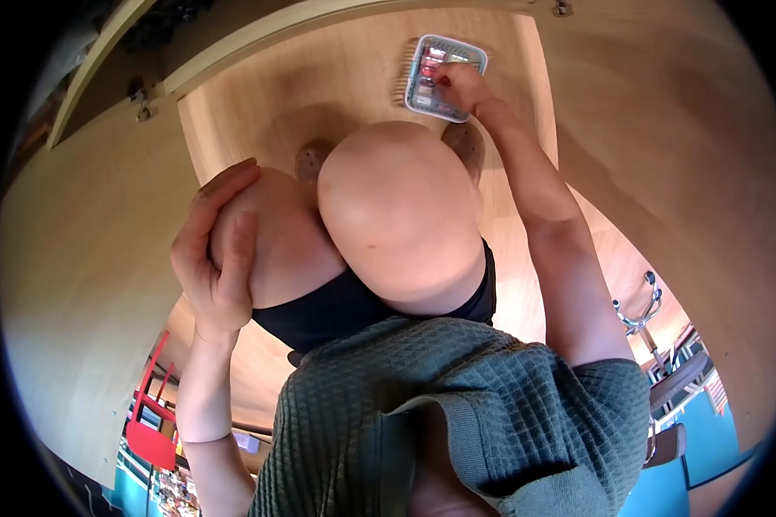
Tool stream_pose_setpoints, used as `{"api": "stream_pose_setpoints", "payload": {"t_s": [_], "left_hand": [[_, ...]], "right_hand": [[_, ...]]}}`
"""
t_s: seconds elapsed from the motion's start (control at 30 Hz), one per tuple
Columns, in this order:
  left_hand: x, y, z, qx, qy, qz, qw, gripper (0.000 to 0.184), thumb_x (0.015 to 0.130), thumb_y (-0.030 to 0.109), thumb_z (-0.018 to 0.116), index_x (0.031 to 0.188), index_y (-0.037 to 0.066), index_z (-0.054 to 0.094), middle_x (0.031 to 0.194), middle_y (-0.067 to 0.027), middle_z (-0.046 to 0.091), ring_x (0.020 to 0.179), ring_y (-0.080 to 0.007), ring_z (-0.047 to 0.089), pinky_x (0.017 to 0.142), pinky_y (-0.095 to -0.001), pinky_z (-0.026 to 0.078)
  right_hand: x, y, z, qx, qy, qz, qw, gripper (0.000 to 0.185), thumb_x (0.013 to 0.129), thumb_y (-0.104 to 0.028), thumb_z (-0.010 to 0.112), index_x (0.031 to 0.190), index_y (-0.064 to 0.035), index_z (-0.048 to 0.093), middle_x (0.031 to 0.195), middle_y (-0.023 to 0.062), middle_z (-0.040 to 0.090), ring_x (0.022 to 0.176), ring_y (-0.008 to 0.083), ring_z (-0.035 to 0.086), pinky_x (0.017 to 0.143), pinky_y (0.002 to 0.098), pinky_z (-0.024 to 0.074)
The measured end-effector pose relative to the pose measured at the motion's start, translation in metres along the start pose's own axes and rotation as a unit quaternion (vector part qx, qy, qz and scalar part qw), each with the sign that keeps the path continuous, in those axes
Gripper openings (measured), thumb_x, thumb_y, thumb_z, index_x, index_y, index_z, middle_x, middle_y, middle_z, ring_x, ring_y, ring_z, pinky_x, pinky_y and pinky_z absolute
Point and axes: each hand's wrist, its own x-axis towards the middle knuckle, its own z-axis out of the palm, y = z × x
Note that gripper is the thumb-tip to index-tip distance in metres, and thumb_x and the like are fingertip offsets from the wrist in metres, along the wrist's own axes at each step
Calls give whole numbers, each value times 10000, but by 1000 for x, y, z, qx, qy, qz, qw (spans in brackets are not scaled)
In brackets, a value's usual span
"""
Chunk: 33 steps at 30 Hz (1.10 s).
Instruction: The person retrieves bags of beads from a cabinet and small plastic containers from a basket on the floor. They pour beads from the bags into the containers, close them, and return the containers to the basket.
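Note:
My left hand (211, 250) rests on my bent left knee (280, 228), its fingers laid over the kneecap and the thumb apart from them. On the floor ahead of my feet stands a small plastic basket (412, 96) with a pale rim and slotted sides. Inside it lie small packets, among them a red and white packet (434, 57). My right hand (462, 86) reaches over the basket's right side, fingers curled together down into it. Something dark red shows at the fingertips; whether it is held is unclear.
Wooden cabinet doors (86, 241) stand on the left and right (664, 112), with a cabinet edge (319, 26) ahead. Behind me are a red chair (151, 444) at the left and a wheeled chair (677, 383) at the right. The wood-look floor (517, 258) lies beneath.

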Motion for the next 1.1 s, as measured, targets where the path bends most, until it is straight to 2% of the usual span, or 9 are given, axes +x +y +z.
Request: {"api": "stream_pose_setpoints", "payload": {"t_s": [0.13,0.17,0.3,0.4,0.73,0.93,0.97,1.03,1.1], "left_hand": [[-1,-1,-2,5,2,1,1000,362,933,194,580,1178,-63,654,1225,-207,667,1181,-315,613,1054,-392,436],[-2,-1,-2,4,1,-1,1000,362,933,193,579,1178,-63,654,1224,-207,668,1179,-314,614,1053,-391,437],[0,-2,-2,-3,-1,0,1000,360,934,191,577,1177,-64,652,1221,-207,669,1174,-312,617,1049,-390,441],[1,-3,-2,-5,-5,2,1000,358,935,191,578,1176,-65,650,1220,-207,669,1170,-311,619,1046,-389,444],[1,-5,-2,-22,3,-4,1000,357,937,193,594,1172,-69,654,1215,-210,671,1167,-307,619,1046,-394,445],[0,-7,-1,-32,15,-3,999,331,929,155,612,1169,-69,655,1200,-199,677,1156,-286,624,1035,-372,449],[0,-8,-1,-35,16,-3,999,327,928,152,616,1168,-66,657,1197,-194,679,1151,-280,626,1030,-365,453],[2,-8,0,-44,18,2,999,318,925,145,622,1165,-60,660,1191,-185,682,1142,-268,630,1019,-351,460],[3,-8,1,-43,25,-1,999,315,923,149,629,1163,-53,663,1180,-176,686,1130,-258,635,1006,-342,467]], "right_hand": [[10,9,21,59,27,36,997,139,765,-76,699,901,-92,723,950,158,716,900,344,680,823,409,548],[8,-7,6,-30,10,17,999,153,761,-73,708,913,-89,706,965,161,713,909,354,675,824,419,545],[17,-3,3,-32,7,42,999,152,770,-93,706,918,-102,672,916,163,703,884,361,670,791,437,538],[22,-1,-7,-41,-25,-25,999,49,805,-82,674,838,-62,644,831,167,678,798,352,657,701,425,520],[28,-35,-13,-247,-110,-23,962,223,794,-141,679,1010,-113,724,1022,166,707,985,359,678,855,449,555],[13,-47,-42,-138,-73,-8,988,207,762,-149,706,956,-81,726,1006,171,715,907,387,672,807,441,561],[8,-34,-43,-134,-59,-3,989,155,768,-102,722,912,-46,713,885,147,735,782,332,695,700,415,569],[-16,-30,-50,117,-2,114,987,102,796,-65,712,892,-31,700,810,106,719,704,253,688,620,370,558],[-40,-37,-64,309,50,185,932,56,820,-34,697,873,-19,687,757,70,699,649,184,672,561,323,543]]}}
